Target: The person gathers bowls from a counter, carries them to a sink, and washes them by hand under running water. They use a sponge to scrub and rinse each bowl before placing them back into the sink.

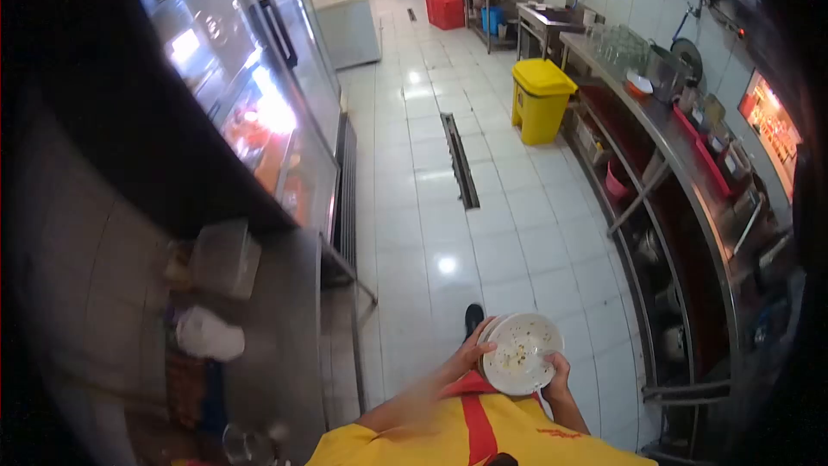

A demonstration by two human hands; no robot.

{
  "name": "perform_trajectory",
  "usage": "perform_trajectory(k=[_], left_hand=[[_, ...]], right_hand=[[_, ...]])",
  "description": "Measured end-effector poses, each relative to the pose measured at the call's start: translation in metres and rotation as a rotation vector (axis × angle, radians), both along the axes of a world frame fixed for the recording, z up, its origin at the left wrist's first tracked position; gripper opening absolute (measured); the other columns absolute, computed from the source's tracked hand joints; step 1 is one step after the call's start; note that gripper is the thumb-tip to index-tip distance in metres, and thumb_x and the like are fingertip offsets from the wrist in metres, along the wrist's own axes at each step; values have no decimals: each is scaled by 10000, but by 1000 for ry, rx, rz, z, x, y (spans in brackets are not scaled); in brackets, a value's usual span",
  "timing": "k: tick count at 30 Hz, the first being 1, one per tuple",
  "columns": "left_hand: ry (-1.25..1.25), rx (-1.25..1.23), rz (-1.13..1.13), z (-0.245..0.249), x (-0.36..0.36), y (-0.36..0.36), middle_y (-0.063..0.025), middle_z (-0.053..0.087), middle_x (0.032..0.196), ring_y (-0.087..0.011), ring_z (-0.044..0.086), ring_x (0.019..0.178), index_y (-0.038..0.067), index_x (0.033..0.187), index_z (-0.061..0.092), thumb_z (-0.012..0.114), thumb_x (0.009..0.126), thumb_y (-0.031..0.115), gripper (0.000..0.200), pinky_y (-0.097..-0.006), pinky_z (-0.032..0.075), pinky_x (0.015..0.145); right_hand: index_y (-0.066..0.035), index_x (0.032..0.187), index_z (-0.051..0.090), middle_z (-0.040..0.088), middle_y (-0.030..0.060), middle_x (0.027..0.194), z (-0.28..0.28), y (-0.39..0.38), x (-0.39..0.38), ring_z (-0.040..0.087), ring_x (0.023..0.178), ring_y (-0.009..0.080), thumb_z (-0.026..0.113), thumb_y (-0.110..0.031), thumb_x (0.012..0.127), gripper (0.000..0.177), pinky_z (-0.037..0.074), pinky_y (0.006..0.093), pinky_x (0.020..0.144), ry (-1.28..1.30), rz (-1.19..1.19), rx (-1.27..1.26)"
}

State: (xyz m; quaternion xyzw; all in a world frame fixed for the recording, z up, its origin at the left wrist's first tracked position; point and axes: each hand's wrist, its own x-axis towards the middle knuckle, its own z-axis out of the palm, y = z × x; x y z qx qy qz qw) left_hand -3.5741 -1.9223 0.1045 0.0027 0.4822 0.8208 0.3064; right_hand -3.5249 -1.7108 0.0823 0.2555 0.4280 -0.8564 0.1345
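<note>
A small stack of white bowls (516, 373) is held in front of my body, over the tiled floor. Bits of leftover food, green and yellowish, cling to the inside of the top bowl. My left hand (474, 349) grips the stack at its left side, with the thumb over the rim. At the right rim, my right hand (559, 371) is closed around the edge, its fingers partly hidden by the bowl.
A glass-door fridge (250, 95) and a steel table (289, 328) line the left. Along the right runs a steel counter (638, 103) with shelves. Ahead stand a yellow pedal bin (542, 103) and red crates (444, 7). A drain grate (460, 164) crosses the floor.
</note>
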Motion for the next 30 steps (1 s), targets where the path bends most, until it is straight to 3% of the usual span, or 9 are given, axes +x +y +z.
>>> perform_trajectory(k=[6, 8, 12, 15, 18, 21, 23, 25, 30], left_hand=[[-79, 205, 213, 5, -191, -29, -110, 352, 1309, -230, 335, 1231, 126, 1364, 210, 615, 759, 226, 735, -370, 345, 983], [82, -82, 255, 28, -243, -53, -115, 298, 1342, -225, 284, 1253, 59, 1376, 149, 543, 713, 442, 862, -356, 263, 1024], [679, -494, 255, 72, -336, -108, -123, 279, 1354, -231, 264, 1268, 42, 1377, 135, 538, 705, 420, 870, -357, 226, 1041], [152, -83, 434, 52, -405, -145, -126, 278, 1354, -233, 260, 1271, 39, 1376, 140, 548, 704, 410, 869, -354, 216, 1043], [204, 46, 502, 17, -485, -184, -100, 318, 1327, -262, 345, 1217, 143, 1358, 208, 647, 710, 189, 783, -421, 322, 1003], [68, 246, 434, 28, -561, -209, -96, 316, 1326, -271, 335, 1226, 188, 1364, 213, 641, 717, 205, 776, -437, 327, 993], [48, 189, 363, 26, -613, -235, -95, 300, 1332, -282, 309, 1246, 223, 1369, 201, 626, 730, 193, 768, -449, 320, 999], [169, 41, 307, 31, -665, -249, -129, 235, 1375, -239, 210, 1294, 55, 1388, 100, 566, 719, 415, 891, -363, 175, 1056], [119, -64, 335, 18, -743, -303, -138, 224, 1377, -242, 193, 1300, 76, 1398, 70, 575, 709, 416, 919, -367, 181, 1054]], right_hand=[[12, 1034, 525, 579, 118, 900, 14, -34, -228, 557, 872, 236, 504, -233, 680, 430, 456, 345, 777, 41, 115, 145], [-3, 1001, 534, 574, 101, 864, -11, -51, -297, 557, 852, 222, 518, -219, 674, 393, 459, 342, 758, 101, 276, 7], [10, 1027, 528, 580, 112, 896, 3, -101, -422, 559, 845, 240, 528, -205, 646, 438, 461, 327, 770, 128, 447, 96], [-19, 1108, 478, 545, 83, 925, -22, -131, -507, 533, 856, 206, 522, -180, 617, 519, 444, 316, 752, 55, 575, 42], [-7, 1068, 501, 561, 98, 913, 3, -177, -587, 548, 842, 224, 512, -137, 563, 521, 455, 316, 747, 177, 584, 46], [8, 1056, 511, 573, 110, 908, 5, -204, -658, 559, 837, 231, 503, -124, 524, 548, 463, 313, 747, 113, 512, 40], [26, 1038, 525, 579, 125, 941, 0, -219, -708, 555, 872, 260, 505, -137, 509, 555, 464, 332, 777, 73, 536, 32], [22, 1081, 498, 570, 127, 962, 11, -242, -751, 551, 887, 257, 504, -136, 514, 589, 464, 330, 780, 201, 446, 78], [10, 1104, 477, 553, 103, 959, -3, -291, -848, 535, 880, 218, 502, -132, 542, 580, 435, 300, 787, 125, 557, 48]])
